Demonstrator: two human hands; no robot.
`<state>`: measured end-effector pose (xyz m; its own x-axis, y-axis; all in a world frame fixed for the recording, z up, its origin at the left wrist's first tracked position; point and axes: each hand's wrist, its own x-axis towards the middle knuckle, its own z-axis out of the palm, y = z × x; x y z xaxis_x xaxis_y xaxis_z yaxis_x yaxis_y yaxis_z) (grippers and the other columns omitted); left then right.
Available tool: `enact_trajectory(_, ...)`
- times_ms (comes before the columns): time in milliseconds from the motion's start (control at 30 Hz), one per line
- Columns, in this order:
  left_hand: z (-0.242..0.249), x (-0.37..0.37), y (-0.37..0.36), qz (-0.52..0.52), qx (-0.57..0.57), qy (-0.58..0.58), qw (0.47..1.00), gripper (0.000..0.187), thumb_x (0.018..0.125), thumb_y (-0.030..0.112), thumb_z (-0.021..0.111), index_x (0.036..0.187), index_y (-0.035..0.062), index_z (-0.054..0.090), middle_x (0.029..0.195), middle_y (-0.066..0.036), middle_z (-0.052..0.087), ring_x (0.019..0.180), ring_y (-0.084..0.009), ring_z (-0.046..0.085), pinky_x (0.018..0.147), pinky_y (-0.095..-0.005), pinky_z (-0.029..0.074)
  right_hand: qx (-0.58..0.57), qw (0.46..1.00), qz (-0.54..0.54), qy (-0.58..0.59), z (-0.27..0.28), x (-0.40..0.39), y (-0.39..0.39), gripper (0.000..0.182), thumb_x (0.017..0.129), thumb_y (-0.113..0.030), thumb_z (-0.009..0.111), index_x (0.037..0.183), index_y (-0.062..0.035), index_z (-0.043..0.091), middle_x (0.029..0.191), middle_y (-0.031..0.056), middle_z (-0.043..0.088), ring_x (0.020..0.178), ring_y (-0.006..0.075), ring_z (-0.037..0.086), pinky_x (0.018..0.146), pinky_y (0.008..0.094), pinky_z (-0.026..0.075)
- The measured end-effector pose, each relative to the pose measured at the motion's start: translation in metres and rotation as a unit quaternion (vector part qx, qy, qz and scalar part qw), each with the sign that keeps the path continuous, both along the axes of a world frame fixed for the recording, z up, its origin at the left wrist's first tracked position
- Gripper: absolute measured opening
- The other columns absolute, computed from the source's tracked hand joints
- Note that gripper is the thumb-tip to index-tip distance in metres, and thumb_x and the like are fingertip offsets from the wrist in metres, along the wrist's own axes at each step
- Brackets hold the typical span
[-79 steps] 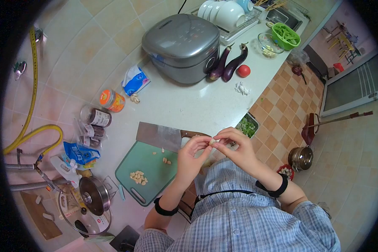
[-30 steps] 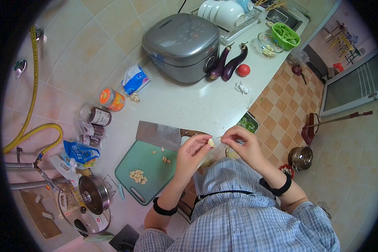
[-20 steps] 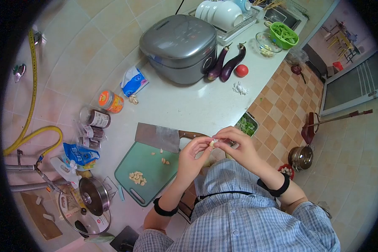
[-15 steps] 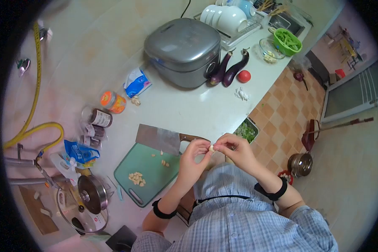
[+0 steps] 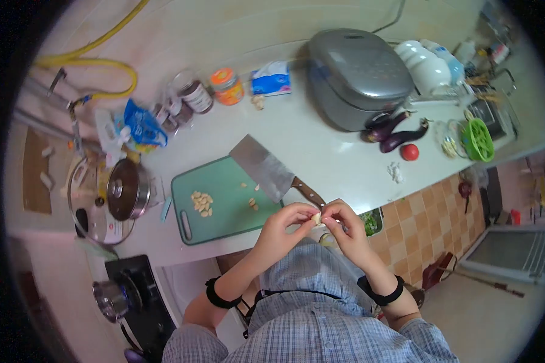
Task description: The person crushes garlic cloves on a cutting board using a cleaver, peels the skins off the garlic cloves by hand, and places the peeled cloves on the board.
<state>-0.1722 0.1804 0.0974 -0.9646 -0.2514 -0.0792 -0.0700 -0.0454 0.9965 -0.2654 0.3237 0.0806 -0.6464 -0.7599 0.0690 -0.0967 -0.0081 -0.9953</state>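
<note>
A pale garlic clove [image 5: 317,218] is pinched between the fingertips of both hands, in front of my body. My left hand [image 5: 287,227] grips it from the left, and my right hand [image 5: 344,228] from the right. Just beyond the fingers lies a cleaver [image 5: 266,169], its wooden handle pointing towards my hands and its blade over the corner of a green cutting board [image 5: 221,181]. On the board a pile of garlic cloves [image 5: 202,203] sits at the left, with several loose cloves [image 5: 253,204] nearer the blade.
Along the wall stand a rice cooker [image 5: 360,78], a tissue pack [image 5: 271,80] and jars [image 5: 227,86]. Eggplants [image 5: 404,137], a tomato [image 5: 410,152] and a green basket [image 5: 478,140] of vegetables are at the right. A lidded pan [image 5: 127,190] and a stove [image 5: 142,302] are at the left.
The camera view has turned, so the counter appears rotated and more of the stove shows. Both hands still hold the clove close together at the fingertips.
</note>
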Motion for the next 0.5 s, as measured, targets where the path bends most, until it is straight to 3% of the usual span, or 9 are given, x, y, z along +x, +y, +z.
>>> enact_trajectory(100,0.006,0.016,-0.006,0.059,0.041,0.009,0.997,0.018,0.082,0.001,0.056,0.100,-0.0012,0.054,0.093,-0.006,0.060,0.089,-0.0118,0.058,0.080,-0.0244,0.047,-0.014,0.999,0.018,-0.032,0.011,0.002,-0.017,0.025,0.079,-0.005,0.061,0.102,-0.0003,0.053,0.095,0.0066,0.057,0.086,0.0133,0.057,0.079,0.0247,0.045)
enact_trajectory(200,0.008,0.036,-0.014,0.108,0.068,-0.017,0.992,0.020,0.082,0.001,0.057,0.101,-0.0021,0.052,0.098,-0.007,0.058,0.094,-0.0124,0.056,0.083,-0.0253,0.045,-0.056,0.993,0.058,-0.084,0.012,0.009,-0.036,0.027,0.078,-0.004,0.062,0.102,0.0007,0.053,0.094,0.0062,0.058,0.086,0.0137,0.058,0.078,0.0251,0.045)
enact_trajectory(333,0.009,0.057,-0.023,0.164,0.011,-0.010,0.986,0.017,0.081,0.001,0.057,0.098,-0.0014,0.053,0.095,-0.007,0.060,0.090,-0.0127,0.058,0.081,-0.0250,0.046,-0.013,0.994,0.109,-0.015,0.013,0.018,-0.060,0.020,0.079,-0.006,0.063,0.096,0.0002,0.058,0.090,0.0054,0.059,0.080,0.0125,0.059,0.074,0.0236,0.046)
enact_trajectory(500,0.010,0.075,-0.035,0.208,-0.056,-0.019,0.976,0.018,0.081,0.001,0.058,0.097,-0.0015,0.053,0.093,-0.006,0.060,0.089,-0.0117,0.058,0.079,-0.0241,0.046,0.009,0.991,0.130,-0.011,0.017,0.034,-0.087,0.015,0.081,-0.005,0.060,0.094,0.0001,0.059,0.087,0.0047,0.059,0.078,0.0110,0.058,0.072,0.0225,0.045)
